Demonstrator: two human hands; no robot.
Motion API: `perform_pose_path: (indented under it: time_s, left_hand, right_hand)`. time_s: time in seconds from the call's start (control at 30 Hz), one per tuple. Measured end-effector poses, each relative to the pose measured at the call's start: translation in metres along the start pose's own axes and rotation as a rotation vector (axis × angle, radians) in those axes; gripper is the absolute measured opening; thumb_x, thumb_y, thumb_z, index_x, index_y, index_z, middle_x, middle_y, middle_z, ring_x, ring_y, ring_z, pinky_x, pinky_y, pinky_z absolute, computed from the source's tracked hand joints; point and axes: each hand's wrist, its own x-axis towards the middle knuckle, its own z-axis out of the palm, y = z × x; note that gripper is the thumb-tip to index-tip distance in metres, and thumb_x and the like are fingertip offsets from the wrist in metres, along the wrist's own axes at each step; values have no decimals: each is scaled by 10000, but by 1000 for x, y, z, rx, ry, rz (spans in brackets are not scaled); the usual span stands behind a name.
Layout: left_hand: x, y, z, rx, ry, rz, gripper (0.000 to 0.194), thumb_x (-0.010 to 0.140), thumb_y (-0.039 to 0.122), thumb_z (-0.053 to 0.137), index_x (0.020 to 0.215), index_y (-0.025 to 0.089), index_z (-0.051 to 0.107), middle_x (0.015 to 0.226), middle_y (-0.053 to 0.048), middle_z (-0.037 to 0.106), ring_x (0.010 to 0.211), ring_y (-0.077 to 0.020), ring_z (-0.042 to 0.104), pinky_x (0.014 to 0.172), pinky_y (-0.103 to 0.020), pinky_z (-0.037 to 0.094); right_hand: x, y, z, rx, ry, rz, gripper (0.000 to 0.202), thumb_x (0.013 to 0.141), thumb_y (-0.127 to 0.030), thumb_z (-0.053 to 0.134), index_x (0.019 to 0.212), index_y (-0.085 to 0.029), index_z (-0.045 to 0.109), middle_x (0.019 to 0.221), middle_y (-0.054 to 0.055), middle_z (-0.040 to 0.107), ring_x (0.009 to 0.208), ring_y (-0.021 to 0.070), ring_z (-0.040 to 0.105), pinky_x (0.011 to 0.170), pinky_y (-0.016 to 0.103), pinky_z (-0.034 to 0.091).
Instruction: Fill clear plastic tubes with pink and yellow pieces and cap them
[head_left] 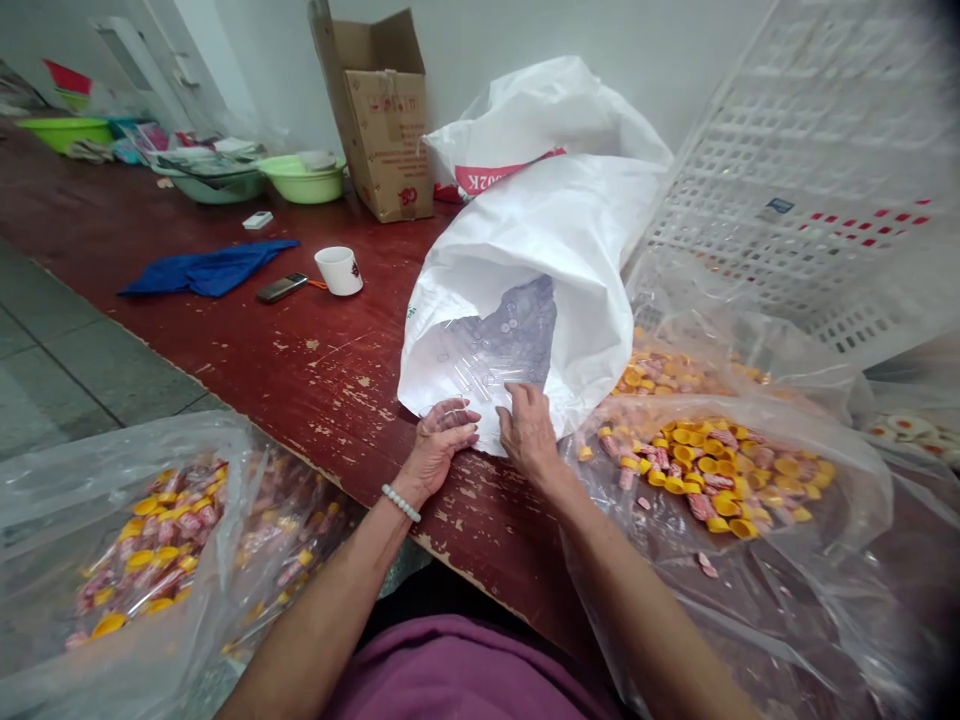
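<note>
A large white woven sack lies on its side with its mouth towards me. Inside it is a heap of clear plastic tubes. At the lower left of the mouth, my left hand is closed with its fingers curled round a few clear tubes, partly hidden by the fingers. My right hand reaches over the sack's lower lip, beside the nearest tubes. Its thumb and bent forefinger are apart, and I see nothing between them.
Clear bags of yellow-capped pieces lie on the right and lower left. A white crate leans at the right. On the red table stand a cup, phone, blue cloth and cardboard box.
</note>
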Motion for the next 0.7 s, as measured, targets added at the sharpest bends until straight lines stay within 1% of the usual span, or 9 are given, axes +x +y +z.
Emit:
perform_pose_path:
  time_s: [0.1,0.13,0.2,0.27,0.33,0.4,0.47,0.6,0.7]
  left_hand:
    - [-2,9,-1,-58,-45,-48,478,610,115,752,1054,187,589,868,-13,637,878,-195,638,791,-383,517]
    - [-3,10,-1,-57,-51,-52,498,605,112,755,1067,187,584,860,-8,626,876,-200,639,787,-390,520]
    - [-4,9,-1,-32,-46,-56,515,598,110,760,1075,181,577,841,0,606,823,-181,639,763,-371,524]
    - [-4,4,-1,-6,-27,-36,523,585,100,767,1062,178,568,835,8,593,775,-145,624,744,-324,517]
    - [-4,-2,0,4,-26,23,524,575,84,772,1040,186,553,874,9,593,784,-119,607,751,-279,500]
    - [-5,-7,3,12,-59,94,506,591,83,766,1023,195,529,938,1,598,817,-108,596,770,-255,481]
    - [-8,-9,5,17,-104,134,485,626,98,750,1026,208,500,981,-5,598,846,-107,593,790,-249,468]
    - [-14,-6,9,86,-154,153,504,633,120,748,1034,235,465,958,11,599,851,-113,596,786,-242,462]
    - [-20,-4,10,219,-189,179,502,609,129,764,1013,223,481,915,8,611,828,-121,603,765,-236,466]
  right_hand:
    - [8,9,-1,-221,-72,120,345,789,-12,394,1066,-102,579,1050,195,588,1038,293,486,835,408,428]
    - [9,10,-1,-237,-88,140,346,773,11,382,1026,-100,591,1002,197,601,1016,295,494,816,404,428]
    - [8,9,-2,-226,-88,138,337,761,7,403,1024,-98,586,984,190,612,996,290,504,820,402,423]
    - [3,4,-6,-111,-74,118,334,767,-48,464,1081,-115,555,1003,151,623,969,261,522,835,386,426]
    - [-7,-4,-10,125,-72,91,328,780,-133,513,1107,-154,531,988,91,637,919,218,551,816,353,445]
    - [-19,-13,-14,356,-70,70,285,784,-190,527,1069,-188,538,964,48,640,878,186,570,769,322,464]
    - [-30,-19,-16,494,-79,66,242,788,-206,516,1028,-202,550,955,30,637,849,164,580,718,296,473]
    - [-46,-19,-13,641,-39,100,220,783,-228,542,998,-194,569,945,36,627,800,148,594,635,264,489]
    - [-52,-12,-10,553,48,15,193,773,-224,573,961,-196,611,907,46,624,810,165,602,660,284,508]
